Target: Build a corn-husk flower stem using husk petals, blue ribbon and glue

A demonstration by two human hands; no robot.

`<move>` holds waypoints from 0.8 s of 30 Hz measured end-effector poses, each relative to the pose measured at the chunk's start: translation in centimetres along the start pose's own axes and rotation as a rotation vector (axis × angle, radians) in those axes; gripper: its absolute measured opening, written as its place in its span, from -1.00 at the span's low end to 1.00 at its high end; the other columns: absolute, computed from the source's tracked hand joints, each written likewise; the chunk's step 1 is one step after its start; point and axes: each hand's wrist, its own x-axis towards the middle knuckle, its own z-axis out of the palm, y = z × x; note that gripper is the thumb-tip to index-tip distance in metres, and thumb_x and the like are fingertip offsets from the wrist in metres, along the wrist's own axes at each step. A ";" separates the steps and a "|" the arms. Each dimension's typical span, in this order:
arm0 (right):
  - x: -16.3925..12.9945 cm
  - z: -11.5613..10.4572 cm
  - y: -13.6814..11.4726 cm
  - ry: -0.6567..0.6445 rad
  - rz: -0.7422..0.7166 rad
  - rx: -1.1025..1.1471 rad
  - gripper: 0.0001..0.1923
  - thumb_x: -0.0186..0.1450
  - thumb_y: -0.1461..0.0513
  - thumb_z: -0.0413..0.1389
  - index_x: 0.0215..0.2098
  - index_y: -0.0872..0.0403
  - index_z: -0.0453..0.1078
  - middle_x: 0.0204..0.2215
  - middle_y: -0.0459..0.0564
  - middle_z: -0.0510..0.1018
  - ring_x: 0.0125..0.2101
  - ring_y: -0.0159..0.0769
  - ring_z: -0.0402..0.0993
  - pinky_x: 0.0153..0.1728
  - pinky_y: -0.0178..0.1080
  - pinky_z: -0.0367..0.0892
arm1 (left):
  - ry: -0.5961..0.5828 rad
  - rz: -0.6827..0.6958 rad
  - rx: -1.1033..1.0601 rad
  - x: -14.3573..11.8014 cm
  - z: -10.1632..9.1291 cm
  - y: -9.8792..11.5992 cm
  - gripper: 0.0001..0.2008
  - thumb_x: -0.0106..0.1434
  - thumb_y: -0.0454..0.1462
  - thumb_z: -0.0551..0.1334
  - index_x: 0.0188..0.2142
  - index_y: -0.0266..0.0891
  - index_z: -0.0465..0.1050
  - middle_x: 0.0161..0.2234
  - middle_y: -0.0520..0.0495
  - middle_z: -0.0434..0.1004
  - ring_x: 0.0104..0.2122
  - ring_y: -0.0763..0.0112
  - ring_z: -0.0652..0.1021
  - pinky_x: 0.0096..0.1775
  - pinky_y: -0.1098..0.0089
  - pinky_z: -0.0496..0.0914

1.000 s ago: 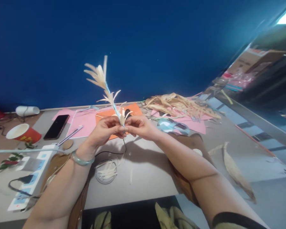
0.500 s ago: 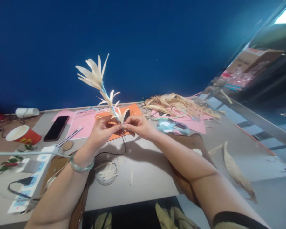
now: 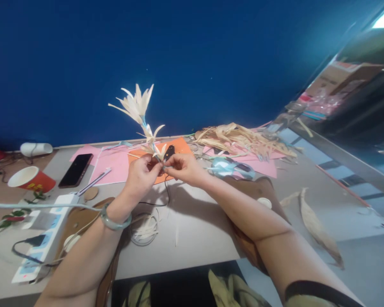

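Observation:
A stem wrapped in pale blue tape carries cream husk-leaf tufts point(image 3: 137, 104) and rises up and to the left above the table. My left hand point(image 3: 142, 175) and my right hand point(image 3: 182, 167) meet at its lower end, both pinching it with fingertips. A thin dark wire point(image 3: 166, 194) hangs from the stem's base down toward the table. A green bangle point(image 3: 115, 221) sits on my left wrist.
On the grey table point(image 3: 205, 230) lie pink paper point(image 3: 113, 166) and orange paper point(image 3: 179, 147), a black phone point(image 3: 76, 169), a red paper cup point(image 3: 30, 179), a white power strip point(image 3: 41, 232), a heap of dry husks point(image 3: 243, 140), a tape roll point(image 3: 225, 167) and a clear dish of husk strips point(image 3: 144, 230).
The stem has swung back toward upright and turned, so the top tuft sits further right. Both hands have shifted slightly up and left while pinching it.

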 end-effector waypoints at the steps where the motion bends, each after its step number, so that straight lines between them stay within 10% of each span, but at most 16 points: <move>1: -0.1 0.2 0.1 0.040 -0.024 -0.054 -0.75 0.17 0.12 0.27 -0.43 0.15 0.41 -0.59 -0.10 0.48 -0.60 -0.46 0.29 -0.56 -0.37 0.18 | 0.022 0.017 0.039 0.0 0.2 -0.2 -0.94 0.11 -0.29 0.29 -0.43 -0.26 0.52 -0.50 -0.04 0.63 -0.46 0.31 0.63 -0.39 0.42 0.47; 15: -1.0 1.4 0.9 0.171 -0.424 -0.729 -0.77 0.43 0.26 -0.06 -0.32 0.15 0.38 -0.39 0.13 0.53 -0.39 -0.25 0.40 -0.36 -0.26 0.22 | 0.225 0.037 0.196 -0.1 1.0 -1.0 -0.83 0.08 -0.19 0.31 -0.54 -0.24 0.49 -0.58 0.01 0.56 -0.52 0.37 0.55 -0.39 0.42 0.40; 24: -1.2 0.8 -0.3 0.150 -0.336 -0.402 -0.82 0.38 0.27 0.03 -0.36 0.15 0.40 -0.43 0.07 0.56 -0.43 -0.33 0.42 -0.37 -0.28 0.28 | -0.062 -0.108 -0.178 0.5 -0.3 0.2 -0.80 0.07 -0.17 0.38 -0.49 -0.29 0.54 -0.56 -0.06 0.60 -0.49 0.31 0.62 -0.37 0.39 0.50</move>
